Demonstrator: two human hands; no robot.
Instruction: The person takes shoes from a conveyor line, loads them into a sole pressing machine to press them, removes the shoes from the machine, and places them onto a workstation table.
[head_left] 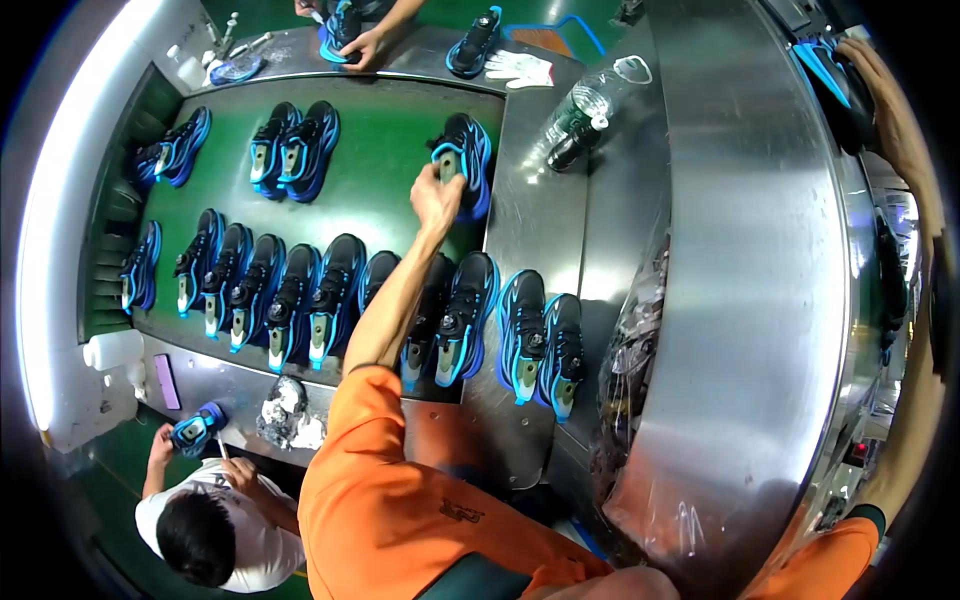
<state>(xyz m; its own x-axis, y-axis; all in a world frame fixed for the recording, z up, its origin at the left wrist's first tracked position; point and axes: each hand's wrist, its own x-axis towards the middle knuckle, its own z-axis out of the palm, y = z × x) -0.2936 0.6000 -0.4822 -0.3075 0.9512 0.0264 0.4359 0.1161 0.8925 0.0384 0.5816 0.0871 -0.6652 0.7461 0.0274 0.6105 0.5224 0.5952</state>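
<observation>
My left hand [437,200] is closed on the heel end of a black and blue sneaker [474,150], at the right edge of the green conveyor belt [380,150]. At the far right, my right hand [882,95] grips another dark sneaker [838,95] with a bright blue sole edge, beside the metal housing; part of that shoe is hidden by the hand. Under my left forearm a row of sneakers [333,295] runs along the near side of the belt. Two more sneakers [522,335] stand on the metal surface to its right.
A clear plastic bottle [590,105] and a small dark bottle [575,145] lie on the metal surface. A white glove [518,69] rests on the far ledge. One co-worker's hand [362,48] holds a shoe opposite; another co-worker [215,520] works at lower left. Plastic wrap [640,350] lies centre right.
</observation>
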